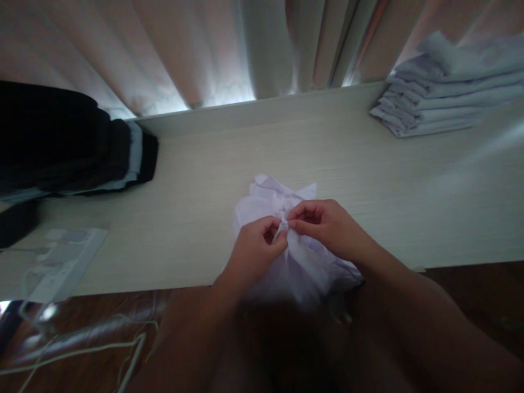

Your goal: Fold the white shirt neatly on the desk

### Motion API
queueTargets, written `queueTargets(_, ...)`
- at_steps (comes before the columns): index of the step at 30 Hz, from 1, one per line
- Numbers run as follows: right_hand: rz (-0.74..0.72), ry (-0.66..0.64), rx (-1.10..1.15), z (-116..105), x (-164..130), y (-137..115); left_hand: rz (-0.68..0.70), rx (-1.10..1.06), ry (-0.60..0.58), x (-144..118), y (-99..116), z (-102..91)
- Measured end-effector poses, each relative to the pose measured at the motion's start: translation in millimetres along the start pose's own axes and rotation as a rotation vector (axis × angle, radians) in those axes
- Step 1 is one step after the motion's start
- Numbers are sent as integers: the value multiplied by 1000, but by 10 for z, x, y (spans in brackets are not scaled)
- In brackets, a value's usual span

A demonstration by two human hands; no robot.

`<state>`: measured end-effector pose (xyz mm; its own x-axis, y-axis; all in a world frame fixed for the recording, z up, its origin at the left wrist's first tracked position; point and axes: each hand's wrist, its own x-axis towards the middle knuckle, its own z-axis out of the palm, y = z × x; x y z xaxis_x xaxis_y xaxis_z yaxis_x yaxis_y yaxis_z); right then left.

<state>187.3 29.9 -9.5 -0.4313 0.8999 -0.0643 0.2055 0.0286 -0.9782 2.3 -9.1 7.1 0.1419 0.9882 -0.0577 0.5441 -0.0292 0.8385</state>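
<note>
A crumpled white garment (266,204) lies at the front edge of a pale wooden table (335,158) and hangs partly over it toward me. My left hand (254,251) and my right hand (327,226) meet above its middle. Both pinch the same small fold of the white cloth between thumb and fingers, fingertips almost touching. The lower part of the garment is hidden behind my forearms.
A stack of folded white garments (446,93) sits at the back right of the table. A pile of dark clothes (69,142) lies at the back left. A power strip (67,262) with white cables lies at the front left. Pale curtains (204,49) hang behind.
</note>
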Motion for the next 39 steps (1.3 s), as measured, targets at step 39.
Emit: queueTargets(39,-247,-210,-392,-197,-44,-194,26,-114,-164,-62,16,-5)
